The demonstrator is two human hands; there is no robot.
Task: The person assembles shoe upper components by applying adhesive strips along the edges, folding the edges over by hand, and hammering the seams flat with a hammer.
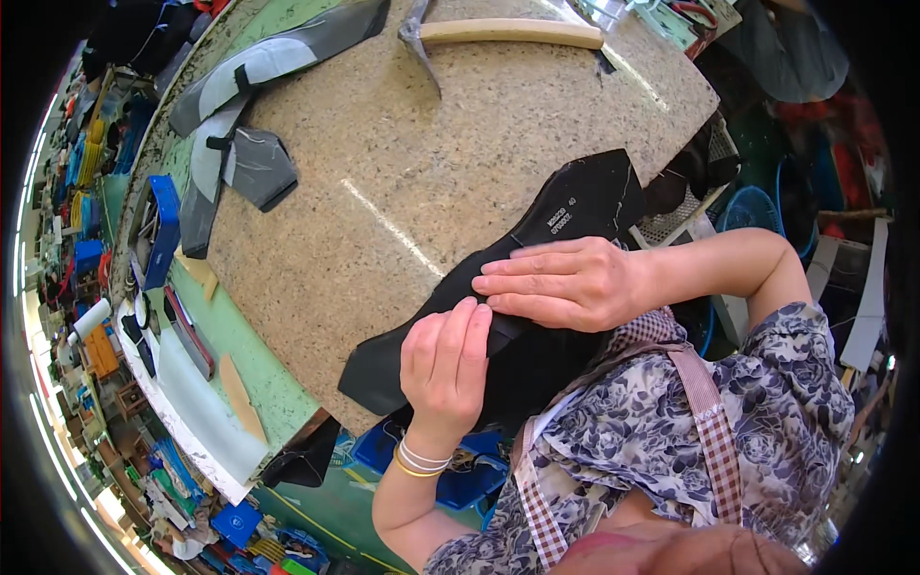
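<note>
A long curved black leather-like piece (422,324) lies along the near edge of the stone slab, with white printed marks at its right end. My right hand (575,283) rests flat on its middle, fingers stretched out and close together, pointing left. Just left of it, my left hand (446,359) bends its fingers over the piece's near edge and grips it there; the thumb is hidden. The fingertips of both hands almost meet. Below them, more black material hangs toward my lap, partly covered by my hands.
The speckled stone slab (316,259) carries a hammer (508,34) with a wooden handle at its far side. Grey cut pieces (259,158) with pale patches lie at the far left. A blue bin (161,230) stands on the green table's left edge; blue baskets (752,211) sit at right.
</note>
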